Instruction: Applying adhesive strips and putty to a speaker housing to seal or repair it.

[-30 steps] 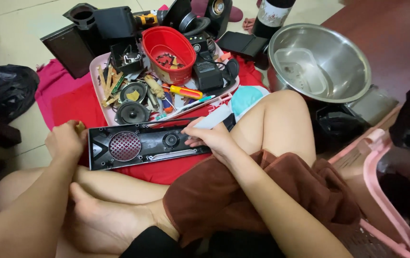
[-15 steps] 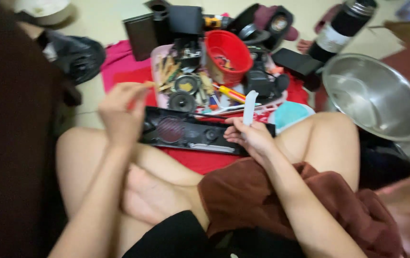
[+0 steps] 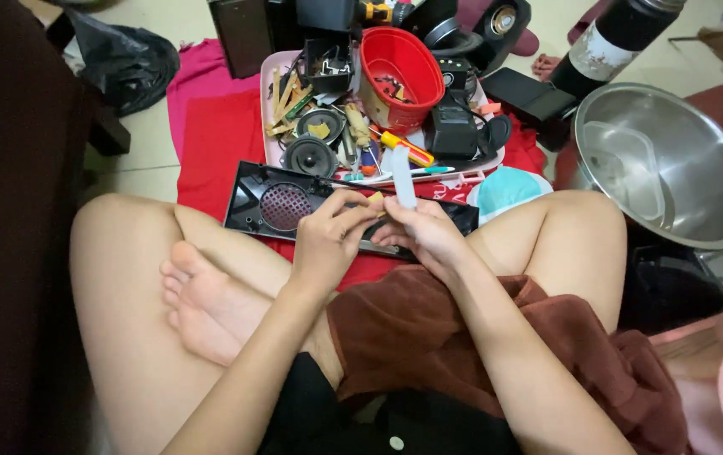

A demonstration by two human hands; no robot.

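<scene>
Speaker panel (image 3: 281,206): black, across my legs.
Left hand (image 3: 328,240): grip pinching a small yellowish piece (image 3: 376,198).
Right hand (image 3: 424,236): grip closed around white tool (image 3: 402,187), upright.

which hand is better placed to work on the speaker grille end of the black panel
Left, probably. The left hand sits beside the round grille on the black panel, while the right hand grips a pale tool nearer the panel's other end.

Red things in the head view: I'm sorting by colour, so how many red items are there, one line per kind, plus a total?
Red plastic tub: 1
Red cloth spread on the floor: 1
Red-and-yellow screwdriver: 1
Total: 3
</scene>
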